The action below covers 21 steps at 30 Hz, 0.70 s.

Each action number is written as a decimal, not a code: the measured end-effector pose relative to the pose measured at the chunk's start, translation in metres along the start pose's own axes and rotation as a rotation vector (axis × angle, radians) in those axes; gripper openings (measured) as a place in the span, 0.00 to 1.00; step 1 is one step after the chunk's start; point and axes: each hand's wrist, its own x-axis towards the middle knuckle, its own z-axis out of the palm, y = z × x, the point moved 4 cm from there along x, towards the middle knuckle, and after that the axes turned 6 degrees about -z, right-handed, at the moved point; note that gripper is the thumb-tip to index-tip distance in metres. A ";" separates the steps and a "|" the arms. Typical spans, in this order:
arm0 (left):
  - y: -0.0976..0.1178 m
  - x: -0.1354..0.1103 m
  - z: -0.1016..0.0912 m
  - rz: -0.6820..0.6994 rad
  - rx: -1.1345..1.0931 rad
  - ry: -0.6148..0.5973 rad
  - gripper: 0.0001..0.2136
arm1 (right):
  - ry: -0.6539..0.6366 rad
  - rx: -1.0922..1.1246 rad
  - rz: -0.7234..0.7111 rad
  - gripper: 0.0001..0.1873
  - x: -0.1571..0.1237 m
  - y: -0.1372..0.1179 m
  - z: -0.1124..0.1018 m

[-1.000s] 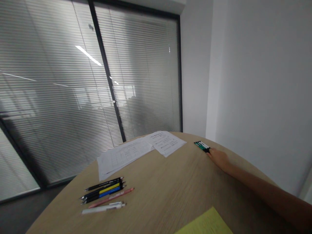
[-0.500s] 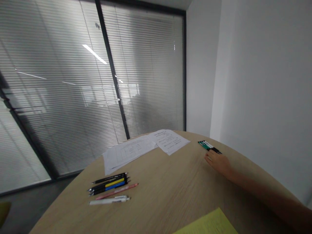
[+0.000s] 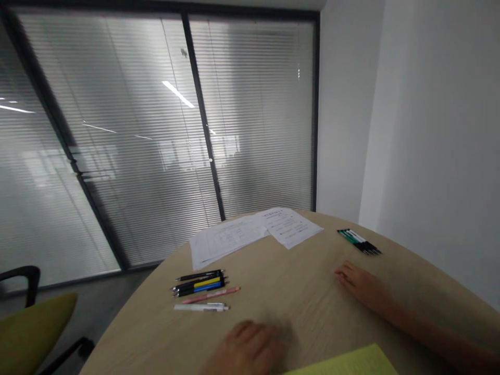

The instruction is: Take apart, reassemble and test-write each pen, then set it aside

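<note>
My right hand (image 3: 357, 284) is over the right side of the table, its fingers curled together, with nothing visible in them. Just beyond it, apart from the fingers, several green, white and black pens (image 3: 358, 241) lie side by side. My left hand (image 3: 248, 350) shows at the bottom middle, smeared by motion, so its fingers are unclear. On the table ahead and to its left lie black pens (image 3: 200, 275), a pen with yellow on its barrel (image 3: 203, 283), one with blue (image 3: 209, 287), a pink pen (image 3: 211, 295) and a white pen (image 3: 201, 307).
White printed sheets (image 3: 224, 240) overlap at the far edge of the round wooden table (image 3: 297, 281), one sheet (image 3: 292, 229) angled on top. A yellow paper (image 3: 347, 363) lies at the near edge. A yellow-green chair (image 3: 39, 328) stands left; a white wall (image 3: 437, 130) rises right.
My right hand has drawn back from the green and white pens. My left hand has come into view at the bottom. The view has swung left, bringing the chair further in.
</note>
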 end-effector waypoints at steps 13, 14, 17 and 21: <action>-0.097 -0.006 -0.012 -0.641 0.494 -0.196 0.15 | 0.010 -0.051 -0.010 0.17 0.001 -0.003 -0.002; -0.098 -0.006 -0.010 -0.638 0.478 -0.208 0.14 | -0.002 -0.051 -0.013 0.17 0.002 -0.003 -0.001; -0.097 -0.006 -0.006 -0.601 0.417 -0.187 0.13 | -0.025 -0.047 -0.024 0.18 0.002 -0.001 0.000; -0.087 -0.004 -0.006 -0.524 0.308 -0.117 0.15 | -0.015 -0.023 -0.024 0.18 0.002 -0.001 -0.001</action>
